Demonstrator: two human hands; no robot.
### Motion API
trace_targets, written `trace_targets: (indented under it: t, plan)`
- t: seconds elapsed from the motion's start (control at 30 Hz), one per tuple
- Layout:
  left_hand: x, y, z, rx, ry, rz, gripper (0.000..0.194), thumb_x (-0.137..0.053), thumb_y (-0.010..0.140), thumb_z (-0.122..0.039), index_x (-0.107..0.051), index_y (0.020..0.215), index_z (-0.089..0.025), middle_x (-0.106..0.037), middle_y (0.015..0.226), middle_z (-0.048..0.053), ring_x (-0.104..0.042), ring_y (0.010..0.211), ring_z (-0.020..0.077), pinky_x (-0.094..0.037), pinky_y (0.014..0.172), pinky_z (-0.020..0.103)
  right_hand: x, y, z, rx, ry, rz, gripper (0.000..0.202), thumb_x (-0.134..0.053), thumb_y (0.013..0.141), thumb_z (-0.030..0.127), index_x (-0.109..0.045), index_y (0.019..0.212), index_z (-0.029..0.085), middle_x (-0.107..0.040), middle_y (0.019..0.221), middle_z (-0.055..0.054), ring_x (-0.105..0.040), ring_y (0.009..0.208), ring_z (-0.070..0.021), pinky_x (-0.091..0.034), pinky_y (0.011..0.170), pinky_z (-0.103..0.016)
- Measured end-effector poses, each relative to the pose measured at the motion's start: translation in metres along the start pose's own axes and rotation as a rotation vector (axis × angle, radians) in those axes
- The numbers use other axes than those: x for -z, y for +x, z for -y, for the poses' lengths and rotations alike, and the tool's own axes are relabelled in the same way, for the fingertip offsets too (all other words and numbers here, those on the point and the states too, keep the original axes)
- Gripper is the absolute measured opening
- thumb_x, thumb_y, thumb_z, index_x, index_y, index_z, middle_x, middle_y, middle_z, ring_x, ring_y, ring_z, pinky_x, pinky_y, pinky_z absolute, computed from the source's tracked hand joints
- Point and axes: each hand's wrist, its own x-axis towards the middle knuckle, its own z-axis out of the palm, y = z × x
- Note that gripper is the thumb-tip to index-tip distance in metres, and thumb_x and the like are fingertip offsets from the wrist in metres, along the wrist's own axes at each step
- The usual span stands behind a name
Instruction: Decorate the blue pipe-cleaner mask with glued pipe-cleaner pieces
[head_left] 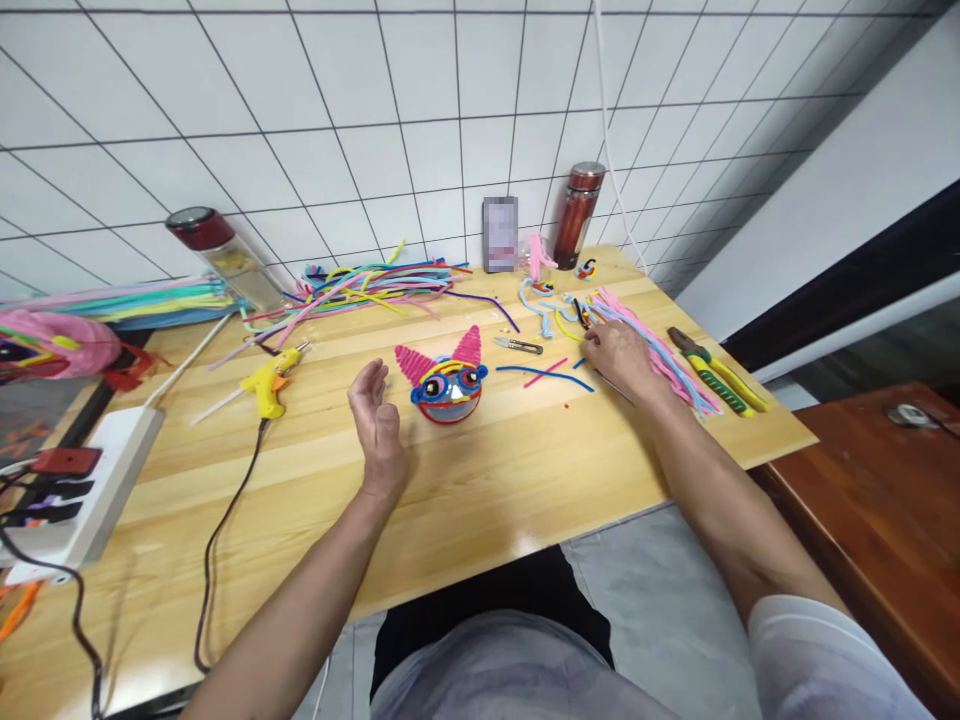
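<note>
A small pipe-cleaner animal head (450, 388) with two pink pointed ears, blue-ringed eyes and a red rim sits on the wooden table. Just left of it, my left hand (377, 425) is raised with thumb and fingers apart, holding nothing. My right hand (621, 355) reaches to the right side, over small bits at the near end of a bundle of pink and light blue pipe cleaners (660, 350). Its fingertips are partly hidden, so any grip is unclear. Between the hands lie thread snips (519, 346), a blue pipe cleaner (546, 376) and a short pink one.
Green-and-yellow pliers (716, 375) lie near the right edge. On the left are a yellow glue gun (268, 382) with its cord and a white power strip (112, 490). Along the wall stand a glass bottle (244, 270), mixed pipe cleaners (367, 285), a phone (500, 235) and a red thermos (579, 215).
</note>
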Motion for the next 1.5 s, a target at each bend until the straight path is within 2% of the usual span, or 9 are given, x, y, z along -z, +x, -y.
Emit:
trace_targets:
  t: [0.27, 0.47, 0.53, 0.63, 0.8, 1.07, 1.27, 1.37, 1.5]
  plan:
    - [-0.002, 0.000, -0.009, -0.121, 0.117, -0.081, 0.068, -0.049, 0.100, -0.072, -0.054, 0.146, -0.022, -0.057, 0.150, 0.015, -0.053, 0.146, 0.0297, -0.037, 0.127, 0.048, -0.002, 0.007, 0.012, 0.009, -0.008, 0.009, 0.034, -0.044, 0.098, 0.017, -0.075, 0.112, 0.009, -0.074, 0.123, -0.025, -0.066, 0.113, -0.0326, -0.046, 0.091, -0.038]
    - [0.008, 0.005, -0.027, -0.406, 0.380, -0.084, 0.054, -0.052, 0.104, -0.060, -0.056, 0.142, -0.021, -0.061, 0.139, 0.015, -0.057, 0.138, 0.0287, -0.046, 0.118, 0.049, 0.030, -0.033, 0.002, 0.151, 0.335, -0.105, 0.019, -0.049, 0.096, 0.029, -0.067, 0.094, 0.022, -0.074, 0.093, -0.011, -0.066, 0.084, -0.0264, -0.045, 0.075, -0.035]
    - [0.007, 0.002, -0.039, -0.582, 0.439, 0.015, 0.038, -0.060, 0.104, -0.043, -0.059, 0.135, -0.022, -0.069, 0.122, 0.011, -0.066, 0.119, 0.0246, -0.055, 0.104, 0.043, 0.041, -0.059, 0.004, 0.261, 0.487, -0.095, 0.017, -0.052, 0.098, 0.035, -0.064, 0.093, 0.024, -0.073, 0.090, -0.007, -0.065, 0.082, -0.0242, -0.046, 0.076, -0.035]
    - [-0.002, -0.013, -0.056, -0.757, 0.392, 0.296, 0.033, -0.066, 0.100, -0.023, -0.058, 0.132, -0.023, -0.072, 0.092, 0.002, -0.069, 0.082, 0.0158, -0.057, 0.076, 0.029, 0.054, -0.100, 0.015, 0.388, 0.648, 0.105, 0.023, -0.056, 0.100, 0.045, -0.065, 0.093, 0.025, -0.071, 0.088, -0.004, -0.065, 0.081, -0.0217, -0.048, 0.076, -0.033]
    - [-0.024, -0.038, -0.063, -0.878, 0.497, 0.501, 0.033, -0.066, 0.101, -0.029, -0.059, 0.132, -0.018, -0.071, 0.079, 0.000, -0.068, 0.065, 0.0139, -0.053, 0.063, 0.026, 0.064, -0.149, 0.035, 0.468, 0.741, 0.368, 0.031, -0.056, 0.102, 0.050, -0.065, 0.089, 0.024, -0.071, 0.086, -0.002, -0.064, 0.078, -0.0186, -0.049, 0.075, -0.032]
    - [-0.020, -0.034, -0.050, -0.810, 0.561, 0.658, 0.016, -0.056, 0.107, -0.025, -0.071, 0.104, -0.019, -0.073, 0.075, 0.001, -0.070, 0.066, 0.0122, -0.052, 0.063, 0.024, 0.060, -0.165, 0.035, 0.419, 0.761, 0.444, 0.034, -0.056, 0.102, 0.055, -0.067, 0.092, 0.024, -0.074, 0.090, -0.003, -0.068, 0.081, -0.0200, -0.054, 0.075, -0.033]
    - [-0.024, -0.039, -0.046, -0.661, 0.489, 0.717, 0.019, -0.057, 0.105, -0.023, -0.070, 0.093, -0.018, -0.077, 0.078, 0.001, -0.072, 0.067, 0.0124, -0.052, 0.064, 0.024, 0.042, -0.164, 0.063, 0.568, 0.645, 0.052, 0.033, -0.068, 0.100, 0.043, -0.068, 0.127, 0.025, -0.076, 0.128, -0.012, -0.070, 0.122, -0.0304, -0.053, 0.106, -0.048]
    - [-0.024, -0.040, -0.045, -0.550, 0.433, 0.748, 0.017, -0.059, 0.103, -0.021, -0.071, 0.091, -0.018, -0.076, 0.076, 0.001, -0.069, 0.065, 0.0112, -0.049, 0.063, 0.022, 0.024, -0.161, 0.083, 0.659, 0.625, -0.052, 0.022, -0.065, 0.102, 0.036, -0.073, 0.119, 0.024, -0.080, 0.114, -0.012, -0.073, 0.109, -0.0291, -0.055, 0.101, -0.047]
    - [-0.022, -0.039, -0.045, -0.358, 0.349, 0.723, 0.013, -0.065, 0.099, -0.026, -0.074, 0.096, -0.017, -0.066, 0.066, -0.003, -0.059, 0.056, 0.0092, -0.044, 0.057, 0.021, 0.011, -0.155, 0.095, 0.568, 0.727, -0.046, 0.016, -0.061, 0.101, 0.029, -0.076, 0.096, 0.025, -0.079, 0.092, -0.007, -0.073, 0.089, -0.0247, -0.056, 0.087, -0.041]
